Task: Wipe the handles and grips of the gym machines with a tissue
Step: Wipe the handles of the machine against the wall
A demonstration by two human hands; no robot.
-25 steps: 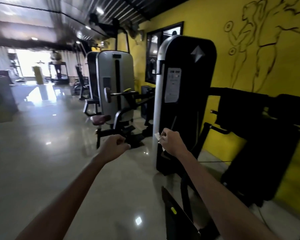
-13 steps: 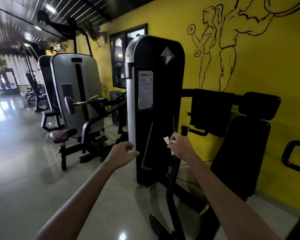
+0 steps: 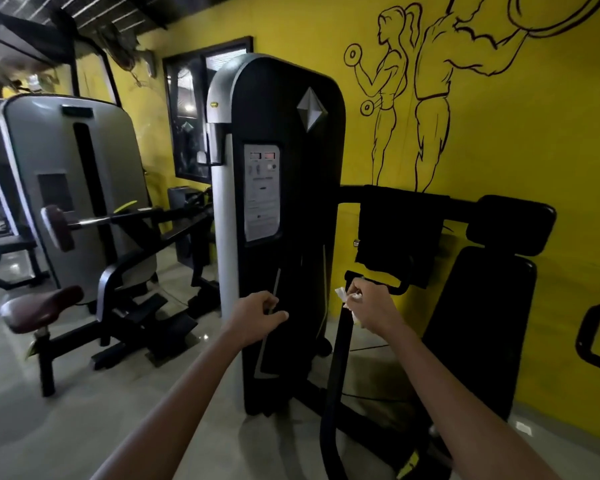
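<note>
While right hand [image 3: 371, 303] pinches tissue [image 3: 343, 295] by handle [image 3: 378, 282], wrap tissue round bar, rub whole grip; left hand [image 3: 257, 315] curled, holds nothing.

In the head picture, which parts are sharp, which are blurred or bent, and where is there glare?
Head view: the right hand with the tissue on the handle is fairly sharp; the left edge is blurred; the wide lens bends the weight tower; glare lies on the floor at left.
</note>
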